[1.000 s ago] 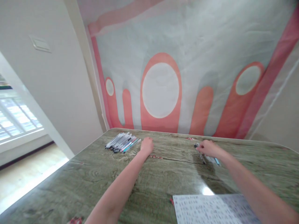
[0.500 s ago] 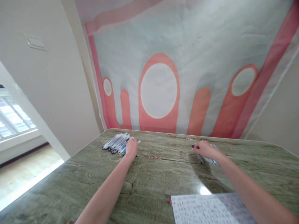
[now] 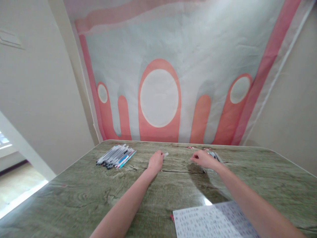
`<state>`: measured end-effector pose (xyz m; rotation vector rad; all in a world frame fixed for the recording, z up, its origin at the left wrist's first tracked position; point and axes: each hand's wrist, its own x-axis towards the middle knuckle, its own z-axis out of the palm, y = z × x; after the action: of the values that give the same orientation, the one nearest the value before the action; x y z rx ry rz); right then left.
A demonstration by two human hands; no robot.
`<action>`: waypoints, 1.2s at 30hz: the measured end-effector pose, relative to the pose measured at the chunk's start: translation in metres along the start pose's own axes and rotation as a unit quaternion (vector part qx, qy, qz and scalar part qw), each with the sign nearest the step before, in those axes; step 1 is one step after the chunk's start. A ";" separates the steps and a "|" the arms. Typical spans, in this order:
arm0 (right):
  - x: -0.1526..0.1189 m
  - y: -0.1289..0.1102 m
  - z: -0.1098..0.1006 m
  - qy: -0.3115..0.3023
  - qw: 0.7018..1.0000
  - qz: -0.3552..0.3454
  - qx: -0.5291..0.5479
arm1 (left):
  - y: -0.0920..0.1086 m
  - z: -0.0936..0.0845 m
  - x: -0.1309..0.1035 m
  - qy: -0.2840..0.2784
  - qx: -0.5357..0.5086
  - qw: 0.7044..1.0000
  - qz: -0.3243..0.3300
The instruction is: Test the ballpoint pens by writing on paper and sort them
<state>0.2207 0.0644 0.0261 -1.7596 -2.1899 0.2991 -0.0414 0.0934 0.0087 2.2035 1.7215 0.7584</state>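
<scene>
My left hand [image 3: 156, 161] is closed around a pen [image 3: 166, 154], whose pale end sticks out past the fingers; the rest of it is hidden in my grip. To the left of that hand, a row of several pens [image 3: 115, 156] lies side by side on the wood-patterned table, mostly clear and grey, with blue, pink and teal ones at its right edge. My right hand [image 3: 203, 158] is pinched, and whatever its fingertips hold is too small to make out. Partly covered by this hand is a smaller group of pens [image 3: 216, 156].
A sheet of paper covered in writing [image 3: 205, 220] lies at the front of the table [image 3: 81, 195], partly under my right forearm. Behind the table hangs a pink and grey printed sheet [image 3: 159, 99]. A white wall [image 3: 42, 86] stands at the left.
My left hand has moved right, away from the row of pens, with a pen in it. The dark tip at my right hand's fingers no longer shows. The whole view has turned slightly right.
</scene>
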 end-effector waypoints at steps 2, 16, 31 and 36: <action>0.000 -0.004 0.000 0.008 0.999 -0.009 0.038 | 0.017 0.010 -0.003 -0.019 -0.108 0.994 0.008; 0.003 -0.022 0.017 0.014 0.883 0.043 0.467 | 0.080 0.049 -0.009 -0.185 -0.516 0.831 -0.095; 0.003 -0.025 0.029 0.025 0.892 0.081 0.444 | 0.076 0.049 -0.016 -0.254 -0.606 0.731 -0.186; 0.005 -0.024 0.034 0.024 0.887 0.105 0.449 | 0.074 0.051 -0.014 -0.258 -0.585 0.744 -0.196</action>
<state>0.1853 0.0652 0.0041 -1.3963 -1.4099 1.0982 0.0446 0.0657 -0.0012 0.9702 0.8868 0.7016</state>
